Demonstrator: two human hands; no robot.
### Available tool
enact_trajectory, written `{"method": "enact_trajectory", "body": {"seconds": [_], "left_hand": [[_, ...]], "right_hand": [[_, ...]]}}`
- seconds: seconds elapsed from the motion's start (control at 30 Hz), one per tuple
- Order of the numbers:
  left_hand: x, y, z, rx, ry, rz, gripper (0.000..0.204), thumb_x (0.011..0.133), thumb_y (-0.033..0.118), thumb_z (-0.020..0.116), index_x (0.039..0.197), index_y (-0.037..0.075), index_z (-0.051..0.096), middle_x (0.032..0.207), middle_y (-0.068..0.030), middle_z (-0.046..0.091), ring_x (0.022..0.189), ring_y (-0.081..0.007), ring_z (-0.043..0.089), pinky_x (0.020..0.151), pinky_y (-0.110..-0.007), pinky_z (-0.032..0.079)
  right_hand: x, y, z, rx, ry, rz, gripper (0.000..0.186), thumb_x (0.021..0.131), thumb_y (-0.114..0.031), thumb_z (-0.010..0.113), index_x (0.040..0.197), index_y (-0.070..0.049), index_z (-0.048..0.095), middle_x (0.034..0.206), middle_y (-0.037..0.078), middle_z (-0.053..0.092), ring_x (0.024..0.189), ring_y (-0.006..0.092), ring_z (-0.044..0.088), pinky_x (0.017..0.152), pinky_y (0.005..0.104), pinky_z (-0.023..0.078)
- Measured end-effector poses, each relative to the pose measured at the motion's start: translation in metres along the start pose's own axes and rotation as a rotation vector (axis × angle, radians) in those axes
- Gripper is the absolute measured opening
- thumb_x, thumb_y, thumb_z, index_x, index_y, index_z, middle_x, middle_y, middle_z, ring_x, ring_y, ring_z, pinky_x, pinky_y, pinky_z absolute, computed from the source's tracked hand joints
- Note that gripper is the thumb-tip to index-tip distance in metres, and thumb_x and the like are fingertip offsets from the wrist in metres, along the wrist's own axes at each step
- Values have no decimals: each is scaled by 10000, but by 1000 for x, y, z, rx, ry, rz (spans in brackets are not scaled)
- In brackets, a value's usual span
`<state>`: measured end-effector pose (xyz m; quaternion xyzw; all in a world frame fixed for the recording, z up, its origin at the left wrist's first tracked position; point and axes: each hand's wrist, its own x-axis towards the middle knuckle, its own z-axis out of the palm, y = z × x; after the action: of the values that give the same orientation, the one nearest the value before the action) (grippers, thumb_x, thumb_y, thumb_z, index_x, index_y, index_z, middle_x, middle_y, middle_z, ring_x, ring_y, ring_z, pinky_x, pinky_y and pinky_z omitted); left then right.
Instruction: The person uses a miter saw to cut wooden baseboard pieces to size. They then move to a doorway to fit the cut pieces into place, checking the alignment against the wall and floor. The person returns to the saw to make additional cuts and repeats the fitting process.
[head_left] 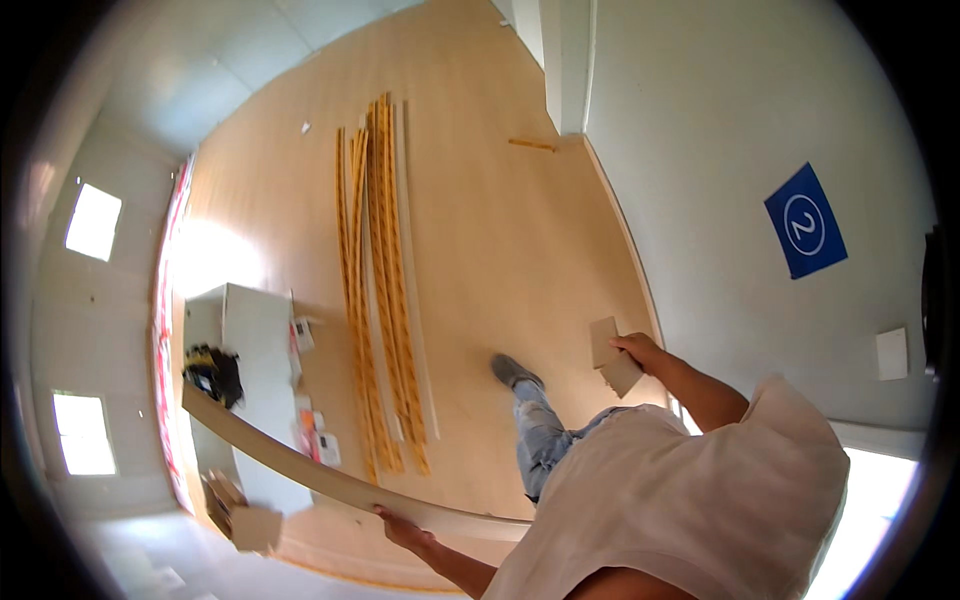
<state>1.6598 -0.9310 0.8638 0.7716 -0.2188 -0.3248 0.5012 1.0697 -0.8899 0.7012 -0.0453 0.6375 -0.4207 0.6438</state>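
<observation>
My left hand (405,532) grips the lower edge of a long, pale beige strip (300,478), which looks like a board or trim. The strip reaches from beside my body out to the far left, passing over a light worktop. Held out to the right, my right hand (640,350) is closed on small flat beige pieces (604,343), their edges at different angles. I cannot make out whether these are offcuts of board or card. Part of the grip is hidden behind the fingers.
Several long yellow-brown strips (385,270) lie on the wooden floor (480,230) ahead. A light table (262,350) at left carries a dark tool bag (213,375). An open cardboard box (255,528) is below it. A wall with a blue sign (806,221) rises at right.
</observation>
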Motion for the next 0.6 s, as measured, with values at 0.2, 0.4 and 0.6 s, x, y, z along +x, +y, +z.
{"method": "enact_trajectory", "body": {"seconds": [0.2,0.4,0.6], "left_hand": [[128,128,156,77,-109,32,709,1071,536,501,1365,-104,585,1327,-192,636,1135,-291,609,1012,-396,497],[291,176,279,19,-337,24,710,1047,553,545,1348,-89,594,1275,-163,648,1106,-252,606,983,-360,504],[351,215,477,341,-511,110,710,1040,552,559,1374,-74,593,1298,-154,645,1151,-248,601,998,-356,499]], "right_hand": [[81,-46,-21,-223,311,0,389,877,-369,778,937,5,687,829,130,679,672,249,672,603,411,554],[76,-71,-1,40,588,33,354,852,-379,789,873,-42,681,809,93,663,664,213,646,599,395,531],[110,11,2,76,964,290,490,831,-308,767,1104,95,709,1022,204,734,877,307,719,768,455,570]]}}
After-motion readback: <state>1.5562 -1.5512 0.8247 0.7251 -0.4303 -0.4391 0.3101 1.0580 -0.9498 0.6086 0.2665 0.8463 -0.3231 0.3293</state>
